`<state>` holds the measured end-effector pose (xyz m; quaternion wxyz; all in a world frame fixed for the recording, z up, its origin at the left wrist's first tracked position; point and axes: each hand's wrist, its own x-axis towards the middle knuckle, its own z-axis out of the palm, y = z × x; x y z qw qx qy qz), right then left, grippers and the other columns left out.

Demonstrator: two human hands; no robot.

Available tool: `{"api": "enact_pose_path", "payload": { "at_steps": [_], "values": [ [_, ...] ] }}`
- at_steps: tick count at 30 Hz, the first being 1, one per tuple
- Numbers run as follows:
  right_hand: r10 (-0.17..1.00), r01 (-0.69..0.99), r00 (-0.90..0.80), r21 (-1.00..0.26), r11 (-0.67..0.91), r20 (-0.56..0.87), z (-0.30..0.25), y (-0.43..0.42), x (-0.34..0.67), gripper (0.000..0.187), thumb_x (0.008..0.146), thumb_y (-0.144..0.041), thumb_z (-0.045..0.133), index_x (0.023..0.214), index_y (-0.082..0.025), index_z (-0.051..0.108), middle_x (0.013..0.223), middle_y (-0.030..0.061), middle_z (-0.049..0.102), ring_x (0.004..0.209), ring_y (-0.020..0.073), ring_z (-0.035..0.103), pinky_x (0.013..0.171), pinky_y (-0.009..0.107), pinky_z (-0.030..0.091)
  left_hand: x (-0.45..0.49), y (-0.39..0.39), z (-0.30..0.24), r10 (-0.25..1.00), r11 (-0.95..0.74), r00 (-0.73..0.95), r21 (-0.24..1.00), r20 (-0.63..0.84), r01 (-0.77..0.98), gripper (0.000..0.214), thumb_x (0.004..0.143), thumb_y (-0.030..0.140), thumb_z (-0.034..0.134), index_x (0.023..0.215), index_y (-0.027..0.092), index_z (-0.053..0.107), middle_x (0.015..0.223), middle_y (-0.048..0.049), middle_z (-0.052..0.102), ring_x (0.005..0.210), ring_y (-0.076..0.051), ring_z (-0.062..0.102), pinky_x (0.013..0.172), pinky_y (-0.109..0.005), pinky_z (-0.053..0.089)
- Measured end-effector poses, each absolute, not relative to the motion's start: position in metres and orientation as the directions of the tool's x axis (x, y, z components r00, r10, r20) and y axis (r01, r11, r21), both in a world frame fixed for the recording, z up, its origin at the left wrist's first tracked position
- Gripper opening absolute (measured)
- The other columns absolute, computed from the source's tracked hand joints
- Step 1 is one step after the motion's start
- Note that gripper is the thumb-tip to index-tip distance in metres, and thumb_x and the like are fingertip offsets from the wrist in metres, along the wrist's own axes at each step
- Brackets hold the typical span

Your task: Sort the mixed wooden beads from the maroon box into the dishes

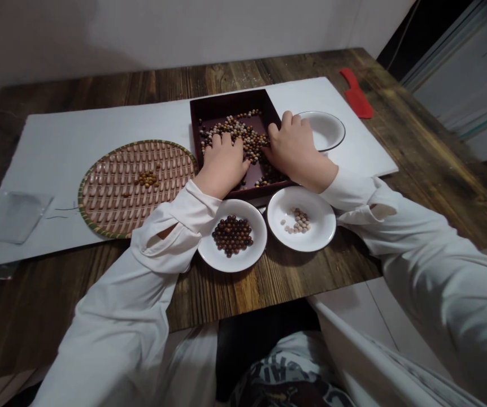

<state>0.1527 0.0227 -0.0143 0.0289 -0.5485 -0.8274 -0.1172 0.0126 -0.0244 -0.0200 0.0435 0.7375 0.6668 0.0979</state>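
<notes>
Both my hands are inside a dark red square tray [209, 110] that holds several mixed brown and pale beads [243, 131]. My left hand [223, 164] rests palm down on the beads, fingers curled and close together. My right hand [292, 148] lies on the beads too, fingers bent downward among them. What the fingertips pinch, if anything, is hidden. In front of the tray stand two white plates: one [220, 257] with dark brown beads [232, 234], one [324, 226] with a few pale beads [298, 221].
A round woven basket tray [112, 192] with a few tan beads [147, 179] lies to the left. An empty white bowl [330, 133] sits right of the red tray. A white sheet [57, 152] covers the wooden table [417, 169]. A red plastic piece [356, 93] lies far right.
</notes>
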Motion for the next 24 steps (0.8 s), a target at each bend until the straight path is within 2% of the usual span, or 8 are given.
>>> {"api": "enact_pose_path", "payload": {
  "at_steps": [4, 6, 9, 11, 17, 20, 24],
  "values": [
    [0.904, 0.916, -0.395, 0.151, 0.373, 0.166, -0.013, 0.022, 0.153, 0.054, 0.099, -0.040, 0.017, 0.114, -0.003, 0.052, 0.119, 0.0210, 0.049, 0.111, 0.0304, 0.044, 0.086, 0.045, 0.033, 0.012, -0.022, -0.018, 0.992, -0.123, 0.114, 0.167, 0.060, 0.978, 0.043, 0.086, 0.034, 0.051, 0.121, 0.009, 0.048, 0.127, -0.0206, 0.045, 0.123, -0.037, 0.036, 0.100, -0.048, 0.033],
    [0.906, 0.917, -0.392, 0.150, 0.371, 0.160, -0.012, 0.022, 0.152, 0.054, 0.099, -0.040, 0.016, 0.115, -0.003, 0.052, 0.120, 0.0207, 0.049, 0.112, 0.0302, 0.044, 0.086, 0.045, 0.034, 0.012, -0.019, -0.019, 0.981, -0.189, 0.180, 0.189, 0.066, 0.964, 0.039, 0.085, 0.032, 0.052, 0.117, 0.009, 0.052, 0.122, -0.0185, 0.049, 0.119, -0.033, 0.041, 0.099, -0.045, 0.035],
    [0.909, 0.918, -0.388, 0.151, 0.367, 0.153, -0.012, 0.023, 0.152, 0.055, 0.099, -0.041, 0.015, 0.115, -0.003, 0.052, 0.120, 0.0208, 0.050, 0.112, 0.0297, 0.044, 0.086, 0.044, 0.034, 0.012, -0.015, -0.019, 0.938, -0.340, 0.345, 0.302, 0.039, 0.891, 0.028, 0.085, 0.030, 0.052, 0.103, 0.011, 0.061, 0.106, -0.0120, 0.059, 0.102, -0.024, 0.053, 0.092, -0.036, 0.039],
    [0.909, 0.918, -0.388, 0.150, 0.367, 0.154, -0.012, 0.023, 0.152, 0.056, 0.099, -0.042, 0.015, 0.114, -0.003, 0.052, 0.120, 0.0213, 0.050, 0.112, 0.0298, 0.044, 0.086, 0.043, 0.035, 0.014, -0.013, -0.017, 0.910, -0.383, 0.416, 0.389, 0.002, 0.838, 0.024, 0.085, 0.030, 0.050, 0.094, 0.012, 0.064, 0.091, -0.0081, 0.064, 0.087, -0.019, 0.057, 0.084, -0.031, 0.041],
    [0.904, 0.917, -0.392, 0.154, 0.368, 0.172, -0.013, 0.024, 0.152, 0.058, 0.097, -0.049, 0.018, 0.113, -0.006, 0.054, 0.119, 0.0220, 0.051, 0.110, 0.0315, 0.046, 0.085, 0.044, 0.037, 0.016, -0.014, -0.009, 0.927, -0.268, 0.366, 0.531, -0.086, 0.804, 0.041, 0.088, 0.040, 0.044, 0.068, 0.012, 0.067, 0.059, -0.0041, 0.060, 0.061, -0.014, 0.053, 0.068, -0.027, 0.040],
    [0.900, 0.910, -0.398, 0.196, 0.364, 0.178, -0.013, 0.024, 0.152, 0.056, 0.097, -0.048, 0.021, 0.113, -0.005, 0.053, 0.118, 0.0220, 0.051, 0.109, 0.0329, 0.048, 0.085, 0.045, 0.037, 0.014, -0.012, -0.010, 0.910, -0.199, 0.376, 0.613, -0.173, 0.765, 0.047, 0.088, 0.045, 0.041, 0.066, 0.013, 0.068, 0.053, -0.0028, 0.057, 0.055, -0.013, 0.051, 0.063, -0.026, 0.039],
    [0.898, 0.909, -0.400, 0.206, 0.363, 0.185, -0.014, 0.024, 0.152, 0.055, 0.097, -0.048, 0.022, 0.113, -0.006, 0.053, 0.118, 0.0215, 0.050, 0.109, 0.0327, 0.048, 0.085, 0.045, 0.037, 0.011, -0.009, -0.012, 0.869, -0.164, 0.424, 0.662, -0.253, 0.731, 0.047, 0.086, 0.049, 0.042, 0.070, 0.014, 0.070, 0.051, -0.0024, 0.055, 0.053, -0.014, 0.050, 0.059, -0.026, 0.037]
  ]
}}
